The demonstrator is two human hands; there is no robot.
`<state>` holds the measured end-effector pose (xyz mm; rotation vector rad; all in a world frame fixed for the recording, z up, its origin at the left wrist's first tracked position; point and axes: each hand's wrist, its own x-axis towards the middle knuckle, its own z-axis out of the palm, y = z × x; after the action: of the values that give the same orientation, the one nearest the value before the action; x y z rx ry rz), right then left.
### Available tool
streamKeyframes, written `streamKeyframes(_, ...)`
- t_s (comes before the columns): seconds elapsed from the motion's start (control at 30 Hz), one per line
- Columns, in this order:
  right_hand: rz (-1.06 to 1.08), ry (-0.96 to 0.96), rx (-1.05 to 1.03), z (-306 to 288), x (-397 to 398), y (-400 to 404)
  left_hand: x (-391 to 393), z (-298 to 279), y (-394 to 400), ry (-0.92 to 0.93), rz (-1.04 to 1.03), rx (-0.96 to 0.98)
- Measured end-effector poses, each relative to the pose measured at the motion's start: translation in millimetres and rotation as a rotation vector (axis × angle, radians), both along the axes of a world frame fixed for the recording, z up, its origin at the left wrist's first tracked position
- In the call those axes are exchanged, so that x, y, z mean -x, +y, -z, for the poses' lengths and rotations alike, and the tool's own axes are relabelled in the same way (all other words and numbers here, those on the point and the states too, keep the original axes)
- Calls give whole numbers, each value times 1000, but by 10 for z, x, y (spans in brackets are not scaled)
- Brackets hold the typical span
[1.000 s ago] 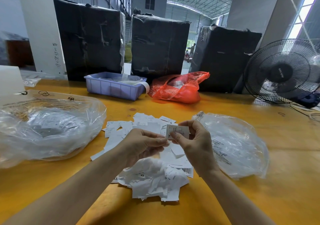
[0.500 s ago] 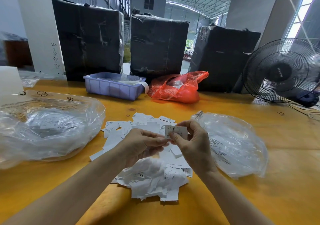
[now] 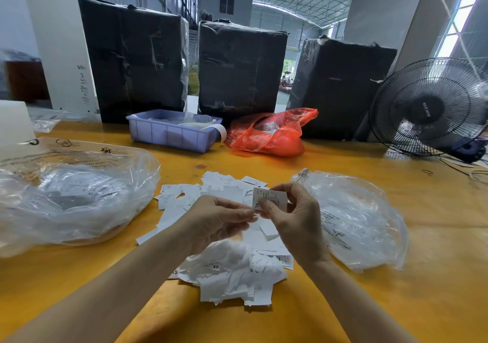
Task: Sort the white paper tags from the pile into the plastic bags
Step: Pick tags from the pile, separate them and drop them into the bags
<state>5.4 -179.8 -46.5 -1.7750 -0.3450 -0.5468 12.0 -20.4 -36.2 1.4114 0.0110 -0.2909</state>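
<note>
A loose pile of white paper tags [image 3: 227, 268] lies on the yellow table in front of me, some marked XS. My right hand [image 3: 295, 221] pinches one white tag [image 3: 272, 198] marked XL and holds it up above the pile. My left hand [image 3: 216, 218] has its fingertips at the tag's lower left corner, pinching it there. A large clear plastic bag [image 3: 71, 200] holding tags, one marked XS, sits on the left. A smaller clear plastic bag [image 3: 353, 218] lies on the right, just beyond my right hand.
A lilac plastic bin [image 3: 171, 132] and a red plastic bag [image 3: 269, 134] stand behind the pile. Three black wrapped bales [image 3: 237, 68] line the table's far edge. A black fan [image 3: 430, 107] stands at the far right, with cables beside it.
The tag has tilted slightly in my right hand, showing its XL mark. Both hands stay above the pile in nearly the same place.
</note>
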Motion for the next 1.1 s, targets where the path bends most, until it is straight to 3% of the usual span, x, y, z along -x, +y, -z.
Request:
streamKeyframes(0.53, 7, -36, -32, -35, 11, -10, 6, 5, 6, 7, -2, 4)
streamKeyframes(1.1, 29, -58, 93, -5, 25, 15, 18, -23, 9, 5, -4, 21)
